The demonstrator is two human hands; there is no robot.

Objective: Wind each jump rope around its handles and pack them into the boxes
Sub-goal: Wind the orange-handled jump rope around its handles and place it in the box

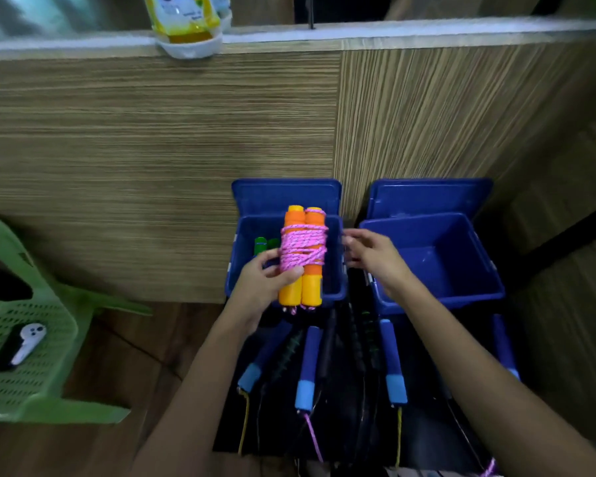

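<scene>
Jump rope [301, 259] with orange handles, its pink cord wound tightly round both handles side by side — held upright over the left blue box [241, 270]. Left hand [265, 280] grips the bundle at the lower edge of the winding, thumb across the front, fingers curled behind. Bundle's lower ends hang just above the near rim of that box.

Inside the left blue box, green handles [265, 245] of another rope show at the far left corner, partly hidden by the bundle.

Right hand [370, 251] hovers between the two boxes, fingers relaxed and slightly bent, holding nothing; its fingertips sit just beside the right wall of the left box. Whether they touch the wall — cannot tell.

Right blue box [489, 270] stands just beside the left one, its lid [427, 197] tipped up behind it against a wood-grain panel [152, 149].

Nearer the person, on a dark surface, lie several unwound ropes with blue foam handles [308, 370], cords trailing toward the bottom edge — one pink, others yellow.

At far left, a green plastic chair [31, 373] carries a white controller [28, 340] on a dark flat object.
</scene>
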